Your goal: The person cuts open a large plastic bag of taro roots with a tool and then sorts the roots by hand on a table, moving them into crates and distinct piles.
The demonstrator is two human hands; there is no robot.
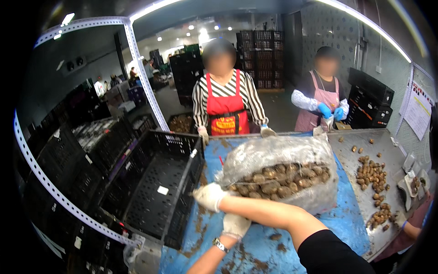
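A large clear plastic bag [273, 150] lies on its side, torn open along the front, with many brown, soil-covered tubers [277, 179], perhaps taro, showing in the gap. My right arm crosses over my left. In a cream work glove, my right hand [209, 197] is at the bag's left end, close to the black crate's side; a small dark tip shows at its fingers, too unclear to name. My left hand [236, 224], also gloved, is by the bag's lower left corner under my right forearm. Its fingers are hidden.
A black plastic crate [150, 191] with a white label inside stands at left. Soil dirties the blue sheet [273, 253]. Small tubers [371, 174] lie on the metal table at right. Two aproned co-workers stand opposite; another's gloved hand [399, 219] is at right. A perforated metal post [145, 78] rises left.
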